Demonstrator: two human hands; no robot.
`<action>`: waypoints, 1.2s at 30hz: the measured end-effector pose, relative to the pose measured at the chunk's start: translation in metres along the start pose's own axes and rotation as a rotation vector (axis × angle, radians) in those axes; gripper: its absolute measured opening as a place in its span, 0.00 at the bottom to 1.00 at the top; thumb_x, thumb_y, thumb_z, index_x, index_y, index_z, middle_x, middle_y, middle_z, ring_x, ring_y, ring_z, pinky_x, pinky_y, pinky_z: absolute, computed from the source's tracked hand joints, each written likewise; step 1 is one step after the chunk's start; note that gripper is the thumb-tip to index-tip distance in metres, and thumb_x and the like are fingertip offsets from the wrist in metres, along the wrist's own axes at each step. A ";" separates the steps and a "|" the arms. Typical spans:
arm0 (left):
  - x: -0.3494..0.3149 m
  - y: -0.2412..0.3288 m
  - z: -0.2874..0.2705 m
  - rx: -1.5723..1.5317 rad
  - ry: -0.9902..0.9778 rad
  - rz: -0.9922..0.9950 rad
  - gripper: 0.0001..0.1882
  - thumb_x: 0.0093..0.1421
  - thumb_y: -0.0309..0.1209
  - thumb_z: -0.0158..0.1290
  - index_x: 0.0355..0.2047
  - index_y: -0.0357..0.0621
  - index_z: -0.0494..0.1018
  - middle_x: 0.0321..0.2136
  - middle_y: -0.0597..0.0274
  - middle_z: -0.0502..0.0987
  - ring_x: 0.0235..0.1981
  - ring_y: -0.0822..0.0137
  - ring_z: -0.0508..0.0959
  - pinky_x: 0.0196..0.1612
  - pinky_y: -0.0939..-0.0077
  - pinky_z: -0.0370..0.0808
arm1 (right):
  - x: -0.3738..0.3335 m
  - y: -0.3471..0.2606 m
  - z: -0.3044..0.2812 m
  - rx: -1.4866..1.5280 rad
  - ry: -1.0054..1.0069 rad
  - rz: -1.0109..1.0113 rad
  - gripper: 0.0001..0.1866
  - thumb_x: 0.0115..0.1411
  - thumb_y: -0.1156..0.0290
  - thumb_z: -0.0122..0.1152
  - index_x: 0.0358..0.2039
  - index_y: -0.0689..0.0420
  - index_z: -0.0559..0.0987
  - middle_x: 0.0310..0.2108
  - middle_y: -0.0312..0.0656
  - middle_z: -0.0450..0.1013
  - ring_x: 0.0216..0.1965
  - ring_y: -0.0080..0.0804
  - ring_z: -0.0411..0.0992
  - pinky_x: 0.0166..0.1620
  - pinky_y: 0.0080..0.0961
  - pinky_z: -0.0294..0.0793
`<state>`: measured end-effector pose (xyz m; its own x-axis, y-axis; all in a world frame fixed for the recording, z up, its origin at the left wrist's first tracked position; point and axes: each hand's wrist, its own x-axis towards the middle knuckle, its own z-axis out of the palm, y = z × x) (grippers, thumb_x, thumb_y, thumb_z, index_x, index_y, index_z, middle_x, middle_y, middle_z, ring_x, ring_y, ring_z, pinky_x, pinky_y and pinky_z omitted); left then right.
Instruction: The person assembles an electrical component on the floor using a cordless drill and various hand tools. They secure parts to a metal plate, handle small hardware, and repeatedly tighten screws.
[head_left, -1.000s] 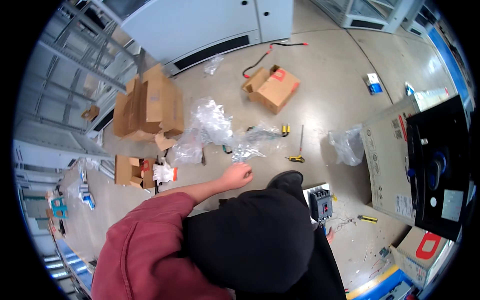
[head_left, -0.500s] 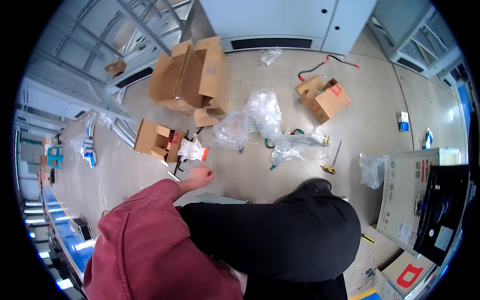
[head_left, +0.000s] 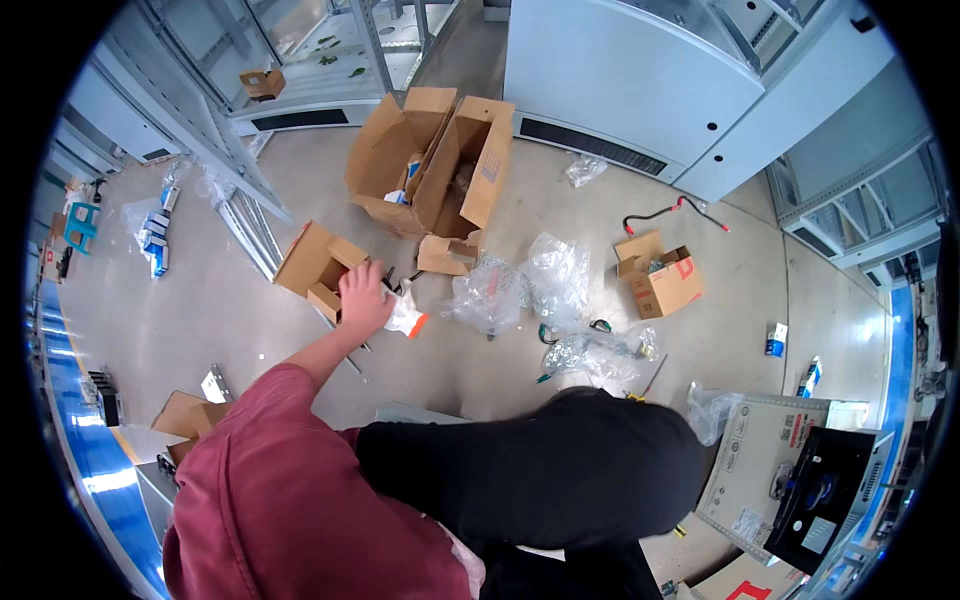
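Note:
My left hand (head_left: 365,299), at the end of a dark red sleeve, reaches out over the right side of a small open cardboard box (head_left: 305,264). Its fingers are stretched out and somewhat apart, with nothing visible in them. Right beside the hand lies a white glove (head_left: 404,311) with an orange cuff. Part of the box and the dark items near the glove are hidden by the hand. My right hand does not show.
Beyond stand a large open cardboard box (head_left: 398,175) and grey cabinets (head_left: 620,90). Clear plastic bags (head_left: 557,280) lie mid-floor, near a small carton (head_left: 665,287). To the right are a black-fronted unit (head_left: 820,500) and blue-white packets (head_left: 776,340). My bent knee (head_left: 620,470) fills the lower middle.
My left hand has moved forward and left, from near my knee to over the small box, and its curled fingers have stretched out. The view has shifted and turned.

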<state>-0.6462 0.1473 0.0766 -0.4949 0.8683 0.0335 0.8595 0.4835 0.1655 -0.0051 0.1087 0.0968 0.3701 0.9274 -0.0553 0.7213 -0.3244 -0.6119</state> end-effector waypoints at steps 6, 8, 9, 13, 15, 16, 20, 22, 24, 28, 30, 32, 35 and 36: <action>0.083 0.118 0.004 -0.495 0.063 0.109 0.36 0.57 0.37 0.61 0.64 0.36 0.66 0.62 0.42 0.70 0.65 0.40 0.68 0.68 0.49 0.64 | 0.004 -0.049 0.003 0.024 -0.204 -0.037 0.24 0.64 0.59 0.69 0.54 0.62 0.83 0.50 0.52 0.82 0.53 0.51 0.79 0.60 0.44 0.75; 0.105 0.147 0.012 -0.493 -0.140 0.104 0.35 0.59 0.36 0.59 0.65 0.34 0.65 0.64 0.40 0.70 0.67 0.41 0.67 0.69 0.51 0.63 | 0.004 -0.061 0.002 0.026 -0.255 -0.038 0.24 0.64 0.59 0.69 0.54 0.62 0.83 0.49 0.52 0.82 0.53 0.51 0.79 0.59 0.44 0.75; 0.106 0.158 0.020 -0.488 -0.151 0.165 0.35 0.60 0.35 0.57 0.66 0.34 0.65 0.64 0.40 0.70 0.68 0.41 0.67 0.70 0.52 0.63 | 0.004 -0.064 -0.001 0.026 -0.273 -0.038 0.24 0.64 0.59 0.69 0.54 0.62 0.83 0.49 0.52 0.82 0.53 0.51 0.79 0.59 0.44 0.75; 0.142 0.192 0.037 -0.629 -0.280 -0.007 0.23 0.61 0.32 0.56 0.56 0.39 0.78 0.57 0.42 0.79 0.61 0.45 0.76 0.68 0.53 0.65 | 0.008 -0.064 -0.037 -0.003 -0.258 0.019 0.23 0.64 0.59 0.69 0.53 0.62 0.83 0.49 0.52 0.82 0.53 0.50 0.79 0.59 0.44 0.75; 0.174 0.176 0.065 -1.162 -0.234 -0.121 0.21 0.63 0.37 0.58 0.54 0.43 0.80 0.58 0.42 0.79 0.62 0.46 0.77 0.69 0.52 0.64 | 0.008 -0.062 -0.054 -0.008 -0.247 0.056 0.23 0.64 0.59 0.69 0.53 0.62 0.83 0.49 0.52 0.82 0.53 0.50 0.79 0.59 0.44 0.76; 0.190 0.158 0.082 -1.106 -0.113 -0.076 0.21 0.64 0.40 0.58 0.54 0.45 0.81 0.58 0.44 0.80 0.61 0.47 0.78 0.67 0.53 0.67 | 0.008 -0.061 -0.060 -0.003 -0.245 0.071 0.23 0.64 0.59 0.69 0.53 0.62 0.84 0.49 0.52 0.82 0.53 0.50 0.79 0.59 0.44 0.76; 0.251 0.130 0.116 -0.776 -0.072 -0.246 0.21 0.65 0.43 0.59 0.54 0.46 0.81 0.56 0.47 0.82 0.57 0.50 0.81 0.61 0.55 0.73 | 0.007 -0.047 -0.098 0.006 -0.206 0.141 0.23 0.65 0.59 0.68 0.53 0.62 0.84 0.49 0.52 0.82 0.52 0.50 0.79 0.59 0.44 0.76; 0.271 0.133 0.129 -0.666 -0.201 -0.395 0.21 0.65 0.42 0.59 0.54 0.45 0.81 0.55 0.48 0.82 0.55 0.51 0.82 0.58 0.55 0.75 | 0.004 -0.038 -0.123 0.000 -0.162 0.178 0.22 0.65 0.59 0.68 0.53 0.62 0.84 0.49 0.52 0.82 0.52 0.50 0.79 0.59 0.44 0.76; 0.281 0.128 0.143 -0.632 -0.264 -0.483 0.21 0.65 0.42 0.59 0.54 0.44 0.81 0.54 0.49 0.82 0.53 0.52 0.83 0.55 0.56 0.77 | -0.002 -0.030 -0.148 -0.003 -0.129 0.210 0.22 0.65 0.59 0.68 0.53 0.62 0.84 0.48 0.52 0.82 0.52 0.50 0.79 0.58 0.44 0.76; 0.282 0.102 0.163 -0.678 -0.254 -0.637 0.21 0.65 0.41 0.60 0.54 0.42 0.80 0.51 0.50 0.83 0.49 0.54 0.85 0.49 0.57 0.81 | -0.016 -0.019 -0.177 0.023 -0.101 0.254 0.22 0.66 0.59 0.67 0.53 0.62 0.84 0.48 0.51 0.82 0.52 0.50 0.80 0.58 0.44 0.76; 0.276 0.066 0.153 -0.985 -0.135 -0.730 0.21 0.65 0.40 0.60 0.54 0.41 0.80 0.50 0.51 0.84 0.47 0.56 0.86 0.46 0.57 0.82 | -0.018 -0.015 -0.173 0.066 -0.122 0.264 0.22 0.66 0.59 0.67 0.53 0.62 0.84 0.48 0.51 0.83 0.52 0.50 0.80 0.58 0.44 0.76; 0.253 0.061 0.140 -1.654 -0.062 -0.817 0.13 0.73 0.27 0.47 0.53 0.38 0.75 0.52 0.52 0.81 0.50 0.56 0.83 0.46 0.60 0.83 | -0.022 -0.013 -0.171 0.083 -0.121 0.281 0.21 0.66 0.59 0.67 0.53 0.61 0.84 0.48 0.51 0.83 0.52 0.50 0.80 0.58 0.44 0.76; 0.175 0.122 0.100 -1.919 -0.186 -0.653 0.18 0.75 0.30 0.46 0.61 0.37 0.67 0.55 0.51 0.78 0.48 0.54 0.83 0.48 0.59 0.84 | -0.036 -0.014 -0.199 0.005 -0.065 0.330 0.21 0.66 0.59 0.67 0.52 0.61 0.84 0.48 0.51 0.83 0.51 0.49 0.80 0.58 0.44 0.76; 0.156 0.123 0.069 -1.905 -0.140 -0.558 0.19 0.74 0.29 0.46 0.62 0.37 0.66 0.54 0.51 0.79 0.47 0.55 0.83 0.47 0.59 0.83 | -0.037 -0.017 -0.192 0.012 -0.084 0.332 0.21 0.66 0.59 0.67 0.52 0.61 0.84 0.48 0.51 0.83 0.51 0.49 0.80 0.58 0.44 0.76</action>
<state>-0.6091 0.3501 0.0339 -0.5190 0.7370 -0.4330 -0.6254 0.0180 0.7801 0.0814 0.0439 0.2611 0.5336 0.7837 -0.3179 0.5627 -0.6096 -0.5584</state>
